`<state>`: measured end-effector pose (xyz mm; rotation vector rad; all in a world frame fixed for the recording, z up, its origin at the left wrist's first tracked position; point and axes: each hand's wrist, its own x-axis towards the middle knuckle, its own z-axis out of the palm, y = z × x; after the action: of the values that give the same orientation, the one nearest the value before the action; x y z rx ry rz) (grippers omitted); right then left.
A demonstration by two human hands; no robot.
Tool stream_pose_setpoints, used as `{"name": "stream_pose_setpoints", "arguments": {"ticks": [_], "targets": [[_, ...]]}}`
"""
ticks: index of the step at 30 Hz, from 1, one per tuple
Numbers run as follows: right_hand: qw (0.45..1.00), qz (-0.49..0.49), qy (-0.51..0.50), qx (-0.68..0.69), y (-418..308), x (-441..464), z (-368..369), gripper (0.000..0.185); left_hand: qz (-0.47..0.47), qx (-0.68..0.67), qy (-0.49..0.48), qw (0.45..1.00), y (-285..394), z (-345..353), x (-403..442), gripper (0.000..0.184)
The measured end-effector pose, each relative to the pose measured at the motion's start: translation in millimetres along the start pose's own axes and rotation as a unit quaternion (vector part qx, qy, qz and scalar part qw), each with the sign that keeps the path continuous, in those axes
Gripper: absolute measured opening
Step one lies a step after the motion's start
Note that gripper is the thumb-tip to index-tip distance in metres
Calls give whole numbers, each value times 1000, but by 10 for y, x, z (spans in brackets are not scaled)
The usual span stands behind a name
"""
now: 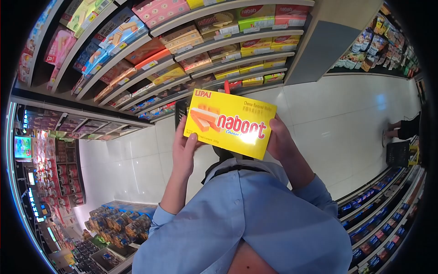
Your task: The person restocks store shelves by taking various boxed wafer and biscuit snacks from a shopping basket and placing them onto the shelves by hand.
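A yellow box of cheese wafers (235,116), printed "naboot" and "LIPAI", is held up in front of my body, its front face turned toward me. My left hand (185,144) grips its left edge, with the thumb on the front face near the lower corner. At the right edge, my right hand (279,137) closes round the side, thumb at the upper corner; its other fingers are hidden behind the box. Part of a black basket (181,114) with a red handle (226,86) shows behind the box.
Shelves (219,39) packed with boxed wafers stand ahead. More shelves (388,219) with packets are at lower right. A display of packaged snacks (121,221) stands at lower left. Another person (406,128) and a dark basket (398,154) are at far right on the pale tiled floor (328,118).
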<state>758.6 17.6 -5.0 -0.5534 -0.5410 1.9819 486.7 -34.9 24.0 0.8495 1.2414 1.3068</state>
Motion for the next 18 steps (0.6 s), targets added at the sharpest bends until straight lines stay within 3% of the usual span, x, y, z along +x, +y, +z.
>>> {"name": "stream_pose_setpoints", "arguments": {"ticks": [3,8,18], "targets": [[999,4,32,13,39,134,19,48,-164,-161,-88,969,20,-181,164,50],[990,42,130,-21,82,399,-48,39,-139,-138,-75,978,-25,-245,302,47],[987,61,132,-69,226,933,246,46,-184,-186,-81,962,-60,-794,713,51]]}}
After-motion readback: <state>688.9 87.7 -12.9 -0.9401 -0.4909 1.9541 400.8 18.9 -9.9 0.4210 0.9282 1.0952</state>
